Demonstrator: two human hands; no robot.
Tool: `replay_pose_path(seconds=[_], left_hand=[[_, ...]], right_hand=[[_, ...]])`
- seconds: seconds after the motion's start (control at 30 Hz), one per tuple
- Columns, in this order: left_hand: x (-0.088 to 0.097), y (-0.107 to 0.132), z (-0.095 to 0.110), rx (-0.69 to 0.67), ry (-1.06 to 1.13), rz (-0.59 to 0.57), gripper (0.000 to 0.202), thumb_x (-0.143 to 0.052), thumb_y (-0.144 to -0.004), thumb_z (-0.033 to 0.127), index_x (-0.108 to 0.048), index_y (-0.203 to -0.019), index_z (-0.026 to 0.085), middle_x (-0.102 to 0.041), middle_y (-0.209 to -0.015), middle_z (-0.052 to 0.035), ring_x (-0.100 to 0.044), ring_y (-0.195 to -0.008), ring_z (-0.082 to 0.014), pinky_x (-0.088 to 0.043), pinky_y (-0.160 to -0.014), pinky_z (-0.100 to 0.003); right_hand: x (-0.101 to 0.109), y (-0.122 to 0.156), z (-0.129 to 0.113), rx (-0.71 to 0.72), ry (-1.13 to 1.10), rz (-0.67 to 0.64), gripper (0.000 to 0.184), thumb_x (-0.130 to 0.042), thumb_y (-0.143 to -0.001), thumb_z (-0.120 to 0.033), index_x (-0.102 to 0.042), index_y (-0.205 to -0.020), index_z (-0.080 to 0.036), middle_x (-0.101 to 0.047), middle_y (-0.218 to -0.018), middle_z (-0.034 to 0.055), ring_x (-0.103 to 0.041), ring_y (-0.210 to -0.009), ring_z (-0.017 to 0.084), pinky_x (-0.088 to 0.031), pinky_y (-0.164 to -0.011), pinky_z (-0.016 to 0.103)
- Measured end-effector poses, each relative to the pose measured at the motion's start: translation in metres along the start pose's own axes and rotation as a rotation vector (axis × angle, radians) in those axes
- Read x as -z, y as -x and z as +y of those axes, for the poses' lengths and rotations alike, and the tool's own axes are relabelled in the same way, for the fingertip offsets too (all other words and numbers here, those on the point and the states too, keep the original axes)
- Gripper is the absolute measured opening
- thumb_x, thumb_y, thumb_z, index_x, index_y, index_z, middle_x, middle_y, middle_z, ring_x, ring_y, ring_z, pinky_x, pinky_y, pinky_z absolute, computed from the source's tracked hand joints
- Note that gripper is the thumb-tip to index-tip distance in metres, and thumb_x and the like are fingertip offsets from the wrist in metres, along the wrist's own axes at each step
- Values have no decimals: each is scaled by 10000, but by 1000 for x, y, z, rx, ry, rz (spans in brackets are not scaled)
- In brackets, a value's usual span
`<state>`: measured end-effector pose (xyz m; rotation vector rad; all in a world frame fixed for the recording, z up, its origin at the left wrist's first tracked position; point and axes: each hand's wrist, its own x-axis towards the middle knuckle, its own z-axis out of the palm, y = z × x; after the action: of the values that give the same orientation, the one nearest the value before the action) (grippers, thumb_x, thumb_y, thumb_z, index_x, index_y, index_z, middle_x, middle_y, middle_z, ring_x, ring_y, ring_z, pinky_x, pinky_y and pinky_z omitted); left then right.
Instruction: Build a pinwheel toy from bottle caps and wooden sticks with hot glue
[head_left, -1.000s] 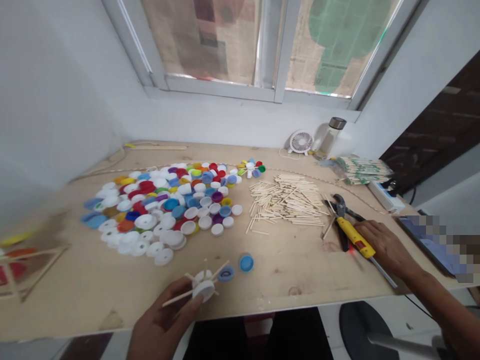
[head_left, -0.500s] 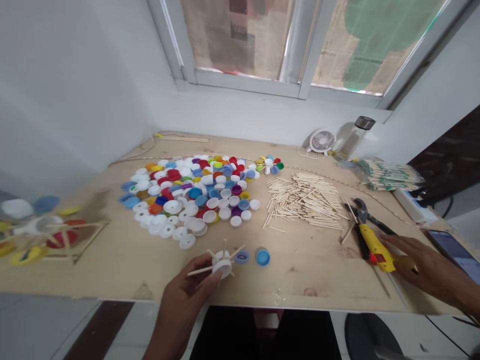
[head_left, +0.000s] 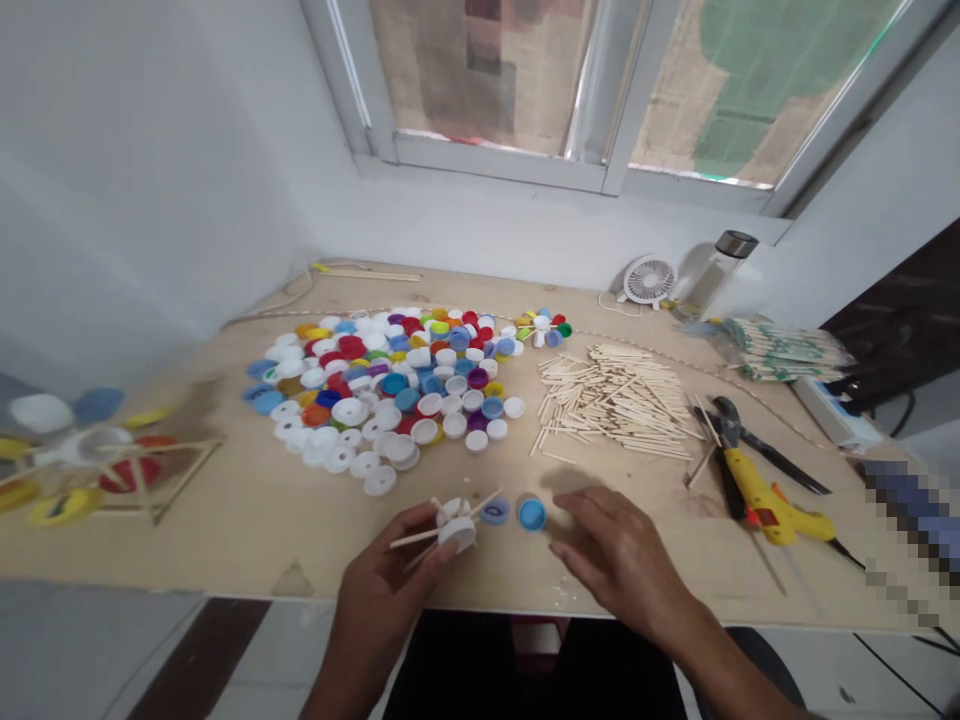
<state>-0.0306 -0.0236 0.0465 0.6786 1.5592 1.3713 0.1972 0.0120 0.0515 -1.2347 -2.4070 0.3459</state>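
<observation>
My left hand (head_left: pixel 401 570) grips a hub of white bottle caps (head_left: pixel 456 530) from which several thin wooden sticks poke out like spokes. Just right of the hub, a pale blue-violet cap (head_left: pixel 494 511) lies on the table. Beside that sits a bright blue cap (head_left: pixel 532 515), open side up. My right hand (head_left: pixel 619 545) hovers at this blue cap's right, thumb and fingers apart, with nothing between them. Farther right lies a yellow glue gun (head_left: pixel 776 505), apart from both hands.
A heap of coloured bottle caps (head_left: pixel 390 390) covers the left middle, with a pile of short sticks (head_left: pixel 615 405) to its right. Pliers (head_left: pixel 772 460) lie by the glue gun. A cap-and-stick model (head_left: pixel 112 450) stands at left. A small fan (head_left: pixel 649 280) and bottle (head_left: pixel 716 275) stand behind.
My right hand has left the glue gun, which now lies on the table, and moved left to near the blue cap. My left hand still holds the hub, turned slightly.
</observation>
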Motion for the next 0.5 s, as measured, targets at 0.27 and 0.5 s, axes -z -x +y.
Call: replay_pose_path(seconds=[0.27,0.5], left_hand=[[5,-4,-7,-68,-123,-51,309,-771,-586,359,-674,-841,215,-771,-855,-32,-724,-840,-245,-575,-813,-325],[12,-10,-16,-115,-160,-129,308,-759,-618,338,-692,-892,214,-767,-917,-50,-725,-841,-248,-583,-813,-344]], right_hand=[[-29,-23,-9,-42,27,43,150,-605,-834,-235,-609,-982,-210,-638,-885,69,-583,-822,247,-498,-724,398],[-8,-23,-2,-105,-274,88,236,-580,-862,-233,-567,-1098,-231,-655,-1027,59,-610,-908,187,-517,-800,333]])
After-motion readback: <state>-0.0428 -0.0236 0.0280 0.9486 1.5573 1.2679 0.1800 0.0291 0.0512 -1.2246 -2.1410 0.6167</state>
